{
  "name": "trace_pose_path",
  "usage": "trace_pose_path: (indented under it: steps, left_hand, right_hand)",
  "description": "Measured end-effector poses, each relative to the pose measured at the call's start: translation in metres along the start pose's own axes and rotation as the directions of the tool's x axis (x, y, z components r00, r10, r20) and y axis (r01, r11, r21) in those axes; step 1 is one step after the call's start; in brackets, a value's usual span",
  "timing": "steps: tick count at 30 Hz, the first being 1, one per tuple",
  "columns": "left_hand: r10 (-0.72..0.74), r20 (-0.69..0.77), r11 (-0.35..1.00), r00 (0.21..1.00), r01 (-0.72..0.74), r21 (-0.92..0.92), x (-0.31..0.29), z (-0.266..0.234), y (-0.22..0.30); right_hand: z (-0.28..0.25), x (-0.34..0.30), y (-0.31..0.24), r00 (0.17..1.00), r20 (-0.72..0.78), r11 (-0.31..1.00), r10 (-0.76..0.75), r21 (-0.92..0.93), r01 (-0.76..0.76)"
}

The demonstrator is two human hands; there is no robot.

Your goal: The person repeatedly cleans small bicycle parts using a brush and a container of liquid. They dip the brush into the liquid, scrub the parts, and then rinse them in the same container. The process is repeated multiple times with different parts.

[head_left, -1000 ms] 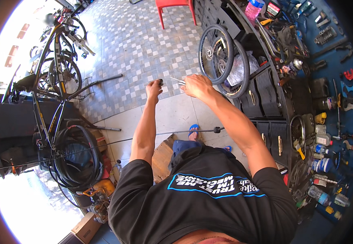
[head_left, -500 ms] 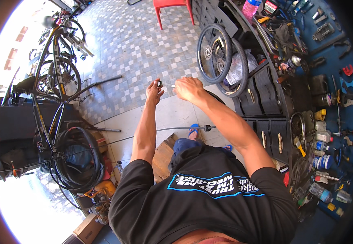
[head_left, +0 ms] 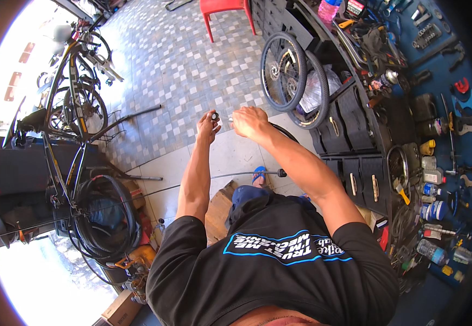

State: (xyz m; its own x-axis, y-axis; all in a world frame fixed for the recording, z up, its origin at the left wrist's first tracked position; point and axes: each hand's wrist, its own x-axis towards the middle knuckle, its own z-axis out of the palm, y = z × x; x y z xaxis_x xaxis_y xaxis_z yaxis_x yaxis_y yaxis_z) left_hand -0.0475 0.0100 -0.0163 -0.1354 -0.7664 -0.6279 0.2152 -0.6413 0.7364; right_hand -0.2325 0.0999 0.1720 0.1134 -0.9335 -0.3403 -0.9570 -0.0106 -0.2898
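Note:
My left hand [head_left: 208, 129] is raised in front of me, its fingers closed on a small dark round part with a pale centre [head_left: 215, 116]. Just to the right, my right hand [head_left: 250, 121] is closed in a pinch. A small whitish tip [head_left: 231, 120] pokes out from its fingers toward the left hand; the rest of that thing is hidden. The hands are a short gap apart. Below them a thin dark cable [head_left: 219, 176] crosses the view, with a black knob [head_left: 281, 173] at its right part near my right forearm.
A black bicycle frame [head_left: 77, 87] stands at the left above stacked tyres [head_left: 133, 217]. Two bicycle wheels [head_left: 303, 70] lean on black drawers [head_left: 360, 117] at the right. Beyond are a tool-covered bench, a blue tool wall and a red chair [head_left: 225, 6]. A wooden block [head_left: 219, 214] lies by my legs.
The left hand has shifted slightly down and turned the small round part so its pale centre shows more. The right hand has moved slightly down, keeping its pinch.

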Motion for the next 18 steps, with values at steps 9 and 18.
trace_pose_path:
  steps: [9,18]
  left_hand:
    - [-0.042,-0.058,0.874,0.997,0.008,-0.487,0.012,0.003,-0.003]
    - [-0.016,0.033,0.862,0.999,0.031,-0.506,0.007,0.023,-0.006]
  right_hand:
    - [-0.012,-0.046,0.002,0.977,0.214,0.978,-0.022,0.207,-0.024]
    - [-0.002,-0.042,0.013,0.994,0.093,0.974,0.063,0.211,-0.081]
